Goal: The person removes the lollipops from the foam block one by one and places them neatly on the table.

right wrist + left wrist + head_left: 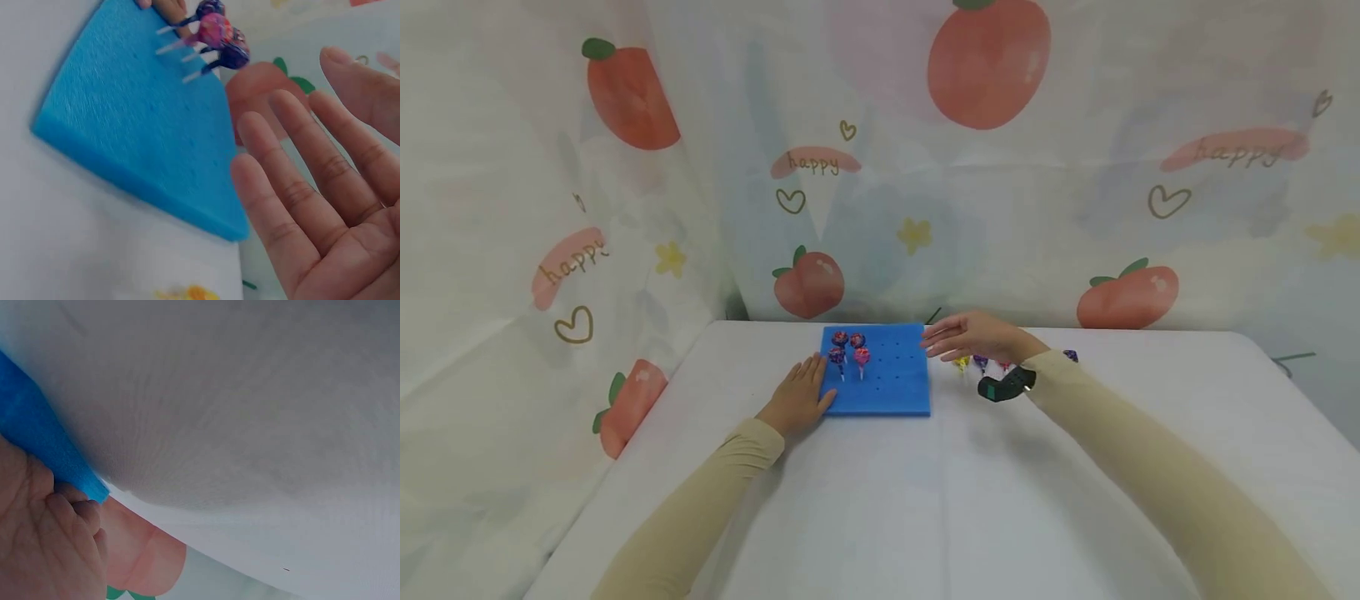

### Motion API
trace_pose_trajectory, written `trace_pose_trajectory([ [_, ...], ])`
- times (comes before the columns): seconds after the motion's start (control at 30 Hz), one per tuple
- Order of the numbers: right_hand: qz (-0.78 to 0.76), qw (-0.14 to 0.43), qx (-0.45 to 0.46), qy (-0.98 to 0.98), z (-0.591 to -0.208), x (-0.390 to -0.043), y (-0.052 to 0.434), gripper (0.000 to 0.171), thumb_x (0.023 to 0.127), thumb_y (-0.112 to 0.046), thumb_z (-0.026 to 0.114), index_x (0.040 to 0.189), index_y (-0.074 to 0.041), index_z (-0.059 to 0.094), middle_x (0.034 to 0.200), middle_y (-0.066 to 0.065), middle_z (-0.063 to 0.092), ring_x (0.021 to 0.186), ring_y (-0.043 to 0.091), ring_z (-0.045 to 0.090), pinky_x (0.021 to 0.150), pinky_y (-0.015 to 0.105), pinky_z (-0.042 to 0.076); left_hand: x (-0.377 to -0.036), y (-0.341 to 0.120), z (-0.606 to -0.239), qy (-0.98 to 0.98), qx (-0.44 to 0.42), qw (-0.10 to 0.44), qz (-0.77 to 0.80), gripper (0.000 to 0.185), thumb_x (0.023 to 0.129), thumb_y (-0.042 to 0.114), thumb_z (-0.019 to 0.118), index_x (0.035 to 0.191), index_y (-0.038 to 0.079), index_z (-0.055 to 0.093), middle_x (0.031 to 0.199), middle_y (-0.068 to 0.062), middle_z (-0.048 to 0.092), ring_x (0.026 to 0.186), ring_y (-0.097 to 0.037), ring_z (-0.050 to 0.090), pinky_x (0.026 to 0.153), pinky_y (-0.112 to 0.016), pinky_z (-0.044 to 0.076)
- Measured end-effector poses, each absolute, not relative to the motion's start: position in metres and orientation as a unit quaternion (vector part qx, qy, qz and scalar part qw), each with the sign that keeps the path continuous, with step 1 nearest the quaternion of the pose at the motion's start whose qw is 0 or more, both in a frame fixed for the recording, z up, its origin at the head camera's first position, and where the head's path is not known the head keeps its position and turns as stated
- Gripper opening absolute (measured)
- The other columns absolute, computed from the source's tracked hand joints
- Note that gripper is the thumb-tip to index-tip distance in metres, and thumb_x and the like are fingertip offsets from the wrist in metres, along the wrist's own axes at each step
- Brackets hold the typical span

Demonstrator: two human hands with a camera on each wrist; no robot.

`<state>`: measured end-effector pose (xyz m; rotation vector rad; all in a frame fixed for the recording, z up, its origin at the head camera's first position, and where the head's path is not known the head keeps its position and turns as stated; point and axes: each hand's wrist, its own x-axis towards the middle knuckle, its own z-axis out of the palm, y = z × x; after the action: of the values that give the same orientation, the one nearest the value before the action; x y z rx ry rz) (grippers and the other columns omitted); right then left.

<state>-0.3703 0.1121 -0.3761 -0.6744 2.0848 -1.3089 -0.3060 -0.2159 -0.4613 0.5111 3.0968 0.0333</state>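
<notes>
Empty, with fingers loosely straight, the right hand (977, 335) hovers; the left hand (796, 397), fingers extended, touches a flat blue foam board (891, 400). White table (880, 500) looks matte; behind hangs peach-printed cloth (1000, 233).

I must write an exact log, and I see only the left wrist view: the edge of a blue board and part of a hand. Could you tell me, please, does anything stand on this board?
Observer: Yes, four lollipops stand on the board, sticks down.
Operator: Thank you. Does the right hand hold something?
Observer: No, the right hand is empty, its palm facing the right wrist view.
Operator: And are there other lollipops, please?
Observer: Yes, some show on the table to the right of the board, among them a yellow one; the arm partly hides this group, so I cannot count it.
</notes>
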Motion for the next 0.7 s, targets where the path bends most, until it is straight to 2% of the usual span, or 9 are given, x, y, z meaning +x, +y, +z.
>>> trace_pose_trajectory([
  [0.2,-0.531,0.281,-0.255,0.758,-0.398,-0.375,0.079,0.046,0.093,-0.011,0.057,0.134,0.007,0.045,0.137,0.023,0.050,0.125,0.035,0.052,0.104,0.045,0.042,-0.308,-0.217,-0.461,0.986,0.165,0.002,0.008,0.066,0.100,0.039,0.036,0.146,-0.007,0.022,0.154,-0.023,0.022,0.144,-0.034,0.022,0.119,-0.045,0.018],
  [0.43,-0.566,0.265,-0.214,0.751,-0.419,-0.374,0.046,0.040,0.092,-0.010,0.058,0.130,0.002,0.052,0.134,0.019,0.055,0.124,0.028,0.054,0.102,0.039,0.044,-0.309,-0.216,-0.460,0.987,0.162,0.004,0.008,0.067,0.100,0.039,0.037,0.146,-0.006,0.021,0.154,-0.023,0.022,0.144,-0.034,0.021,0.119,-0.045,0.018],
  [0.7,-0.606,0.257,-0.157,0.737,-0.437,-0.372,0.019,0.039,0.092,-0.005,0.057,0.130,0.002,0.053,0.132,0.021,0.056,0.122,0.030,0.056,0.099,0.036,0.047,-0.310,-0.216,-0.463,0.988,0.156,0.005,0.005,0.066,0.100,0.038,0.038,0.146,-0.006,0.023,0.153,-0.023,0.023,0.144,-0.034,0.022,0.118,-0.045,0.019],
])
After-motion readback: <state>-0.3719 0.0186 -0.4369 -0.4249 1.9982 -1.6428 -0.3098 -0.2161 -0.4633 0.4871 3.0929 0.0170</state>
